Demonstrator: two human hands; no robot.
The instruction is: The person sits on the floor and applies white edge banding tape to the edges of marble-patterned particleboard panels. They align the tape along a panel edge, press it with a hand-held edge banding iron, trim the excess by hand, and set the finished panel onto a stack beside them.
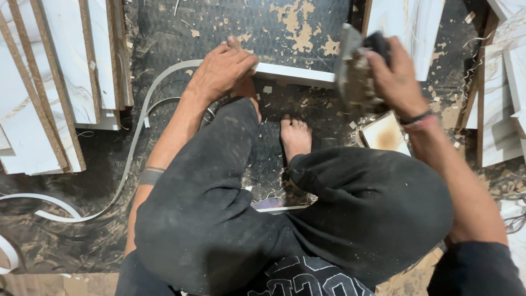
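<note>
Head view: left hand (222,70) pressed flat on white board edge (293,74), pinning it to floor (274,27). Right hand (397,77), just beyond board's far end, closed around worn trimming tool (356,82). Advisable: firm pressure, tool flush along edge.

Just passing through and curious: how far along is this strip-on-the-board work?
Looks partly done. The left hand presses the white strip onto the narrow board's edge; the right hand holds a dusty tool at its other end. A long tail of strip lies loose on the floor, so more seems left.
</note>
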